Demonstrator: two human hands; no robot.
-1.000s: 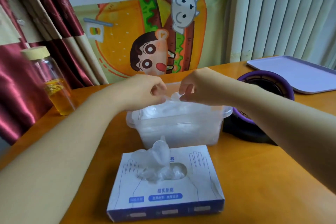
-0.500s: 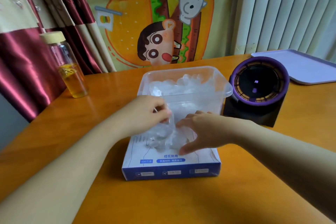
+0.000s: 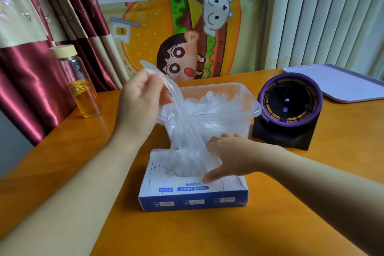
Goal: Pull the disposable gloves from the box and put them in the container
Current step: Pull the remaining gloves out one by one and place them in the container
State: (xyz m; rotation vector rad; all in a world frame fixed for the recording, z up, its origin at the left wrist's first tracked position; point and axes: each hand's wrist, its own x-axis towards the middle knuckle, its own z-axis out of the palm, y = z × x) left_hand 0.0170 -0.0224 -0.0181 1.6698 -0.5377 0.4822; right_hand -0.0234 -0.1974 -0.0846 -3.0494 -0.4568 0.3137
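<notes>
A blue and white glove box (image 3: pixel 193 193) lies flat on the wooden table in front of me. My left hand (image 3: pixel 141 102) pinches a clear disposable glove (image 3: pixel 182 131) and holds it stretched up out of the box's top opening. My right hand (image 3: pixel 230 156) rests on the box top beside the opening, fingers spread and fairly straight. Behind the box stands a clear plastic container (image 3: pixel 249 102) with several crumpled gloves inside.
A glass bottle (image 3: pixel 81 87) of yellow liquid stands at the left near the table edge. A purple-ringed black device (image 3: pixel 291 110) sits right of the container. A lilac tray (image 3: pixel 340 83) lies at the back right. Curtains and a cartoon poster are behind.
Both hands came back from the container to the box. My left hand has since risen, drawing a glove out of the opening, while my right hand stays down on the box.
</notes>
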